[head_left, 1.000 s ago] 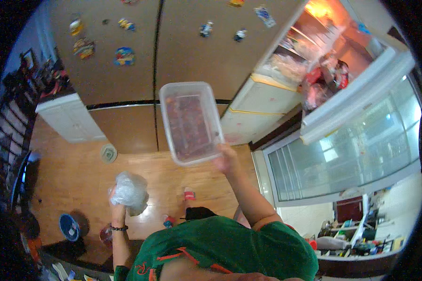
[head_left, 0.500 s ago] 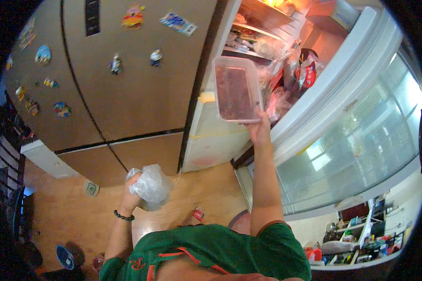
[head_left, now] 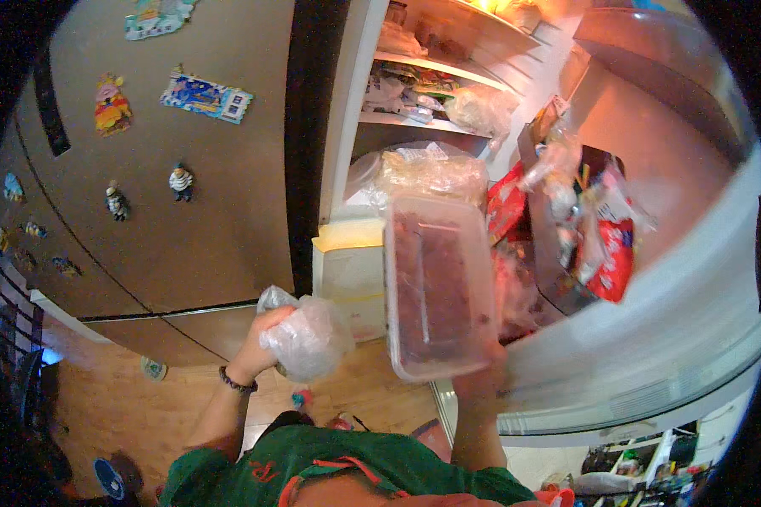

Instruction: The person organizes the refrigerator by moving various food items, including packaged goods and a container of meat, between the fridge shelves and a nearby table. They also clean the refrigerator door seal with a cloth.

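The right hand (head_left: 480, 376) is raised, fingers closed under the near end of a clear rectangular container (head_left: 438, 283) of reddish contents, held before the open refrigerator (head_left: 448, 127) shelves. The left hand (head_left: 260, 342), forearm bent upward, grips a bunched clear plastic bag (head_left: 309, 338) beside the container.

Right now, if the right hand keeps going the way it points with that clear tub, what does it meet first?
The right hand raises the clear tub toward the open fridge. First in line looks like the bagged bundle on the shelf just beyond the tub's far edge; depth is unclear, so the gap cannot be judged.
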Demonstrator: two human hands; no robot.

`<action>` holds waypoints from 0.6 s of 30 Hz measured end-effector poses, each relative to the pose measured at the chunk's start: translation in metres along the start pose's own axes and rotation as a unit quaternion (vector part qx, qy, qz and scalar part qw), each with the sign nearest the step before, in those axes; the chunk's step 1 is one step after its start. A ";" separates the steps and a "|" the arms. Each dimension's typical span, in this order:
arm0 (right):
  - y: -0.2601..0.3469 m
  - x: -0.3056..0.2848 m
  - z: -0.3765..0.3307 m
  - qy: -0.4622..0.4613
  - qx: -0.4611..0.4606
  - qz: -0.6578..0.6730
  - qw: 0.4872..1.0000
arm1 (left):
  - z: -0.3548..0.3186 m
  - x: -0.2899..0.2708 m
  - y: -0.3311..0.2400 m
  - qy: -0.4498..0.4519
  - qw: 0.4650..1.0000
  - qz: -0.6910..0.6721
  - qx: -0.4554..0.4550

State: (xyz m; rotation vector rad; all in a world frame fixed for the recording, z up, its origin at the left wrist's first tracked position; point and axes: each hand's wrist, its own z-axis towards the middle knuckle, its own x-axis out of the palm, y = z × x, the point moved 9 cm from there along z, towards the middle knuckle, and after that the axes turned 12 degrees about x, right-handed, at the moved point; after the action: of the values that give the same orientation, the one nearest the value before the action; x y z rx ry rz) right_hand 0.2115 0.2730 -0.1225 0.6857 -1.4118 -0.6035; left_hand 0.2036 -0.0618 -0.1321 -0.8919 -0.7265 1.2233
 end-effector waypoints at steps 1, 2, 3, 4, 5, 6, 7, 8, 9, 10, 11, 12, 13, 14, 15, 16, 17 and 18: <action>0.006 0.005 -0.007 -0.010 -0.007 -0.004 1.000 | 0.009 0.000 0.011 0.014 1.000 -0.011 -0.001; 0.010 0.017 -0.012 -0.002 0.001 -0.018 1.000 | 0.025 0.000 0.020 0.045 0.999 0.020 0.000; 0.009 0.026 -0.014 0.007 0.004 -0.032 0.999 | 0.043 0.006 0.018 0.048 0.999 -0.004 0.017; 0.008 0.021 -0.013 -0.047 -0.015 -0.028 0.998 | 0.061 0.008 0.022 0.056 0.998 -0.013 0.020; 0.006 0.030 -0.006 -0.042 -0.030 0.005 0.999 | 0.076 0.010 0.026 0.063 0.998 -0.022 0.022; 0.009 0.043 0.007 -0.039 -0.049 0.037 0.997 | 0.095 0.013 0.018 0.074 0.996 -0.016 0.055; 0.013 0.055 0.023 -0.044 -0.068 0.045 0.996 | 0.113 0.016 0.008 0.083 0.993 -0.010 0.087; 0.019 0.065 0.038 -0.050 -0.093 0.053 0.993 | 0.128 0.020 0.000 0.094 0.988 -0.005 0.125; 0.028 0.075 0.058 -0.064 -0.117 0.037 0.990 | 0.138 0.021 -0.002 0.093 0.987 -0.022 0.129; 0.037 0.086 0.079 -0.066 -0.137 0.023 0.988 | 0.148 0.020 -0.004 0.093 0.986 -0.036 0.134; 0.049 0.096 0.105 -0.064 -0.160 0.010 0.985 | 0.159 0.017 -0.004 0.094 0.984 -0.050 0.143; 0.061 0.113 0.128 -0.042 -0.159 0.010 0.986 | 0.166 0.016 0.006 0.097 0.983 -0.071 0.140; 0.076 0.128 0.148 -0.026 -0.156 0.010 0.987 | 0.173 0.017 0.003 0.107 0.981 -0.067 0.147; 0.094 0.138 0.172 -0.027 -0.171 0.002 0.985 | 0.179 0.019 -0.001 0.118 0.979 -0.064 0.151; 0.112 0.146 0.195 -0.029 -0.185 -0.007 0.982 | 0.184 0.021 -0.003 0.128 0.978 -0.062 0.155; 0.125 0.156 0.219 -0.019 -0.184 -0.042 0.982 | 0.185 0.020 0.001 0.118 0.979 -0.055 0.156; 0.142 0.166 0.241 -0.009 -0.187 -0.082 0.979 | 0.186 0.022 -0.001 0.131 0.975 -0.039 0.176; 0.158 0.158 0.270 -0.035 -0.161 -0.094 0.982 | 0.189 0.023 -0.003 0.143 0.969 -0.025 0.200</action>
State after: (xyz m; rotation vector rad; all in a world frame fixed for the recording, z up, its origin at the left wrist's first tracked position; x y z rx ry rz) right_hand -0.0500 0.2437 0.1096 0.5438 -1.2815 -0.9892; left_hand 0.0476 -0.0059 -0.0388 -0.6882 -0.2536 1.1134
